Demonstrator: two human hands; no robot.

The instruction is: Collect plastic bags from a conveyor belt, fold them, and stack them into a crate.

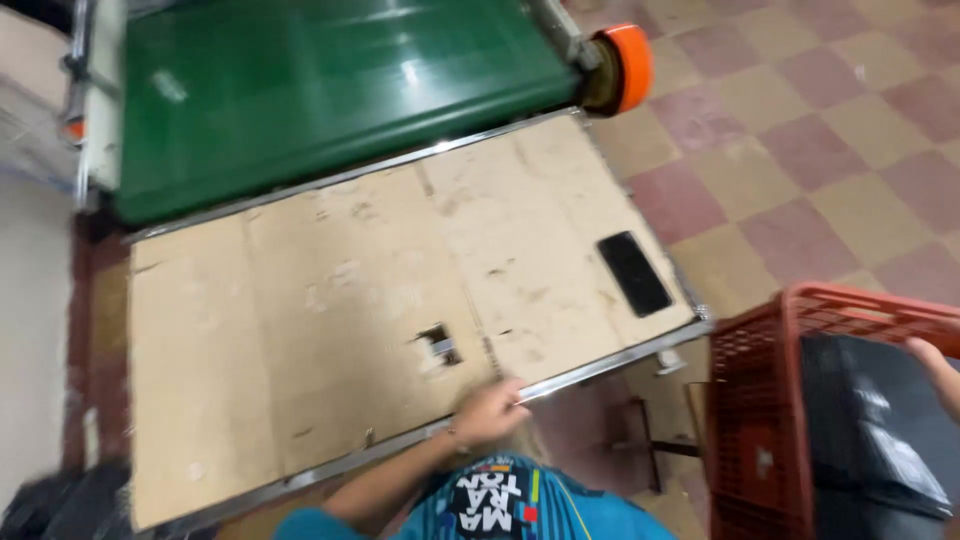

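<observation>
— Cardboard (300, 320) is laid over the table; which step is judged in hand?
— Bracing: the metal edge (600, 365) is clasped by the left hand (490, 410), arm outstretched. The red crate (760, 400), on the right, is touched by the right hand (935, 362), grip untellable; a firmer hold seems needed

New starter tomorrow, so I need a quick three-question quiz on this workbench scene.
1. True or false: the left hand touches the near edge of the cardboard-covered table.
2. What lies flat near the table's right end? A) black phone B) scissors C) cup
3. What colour is the crate that the right hand reaches over?

Key: 1 true; 2 A; 3 red.
</observation>
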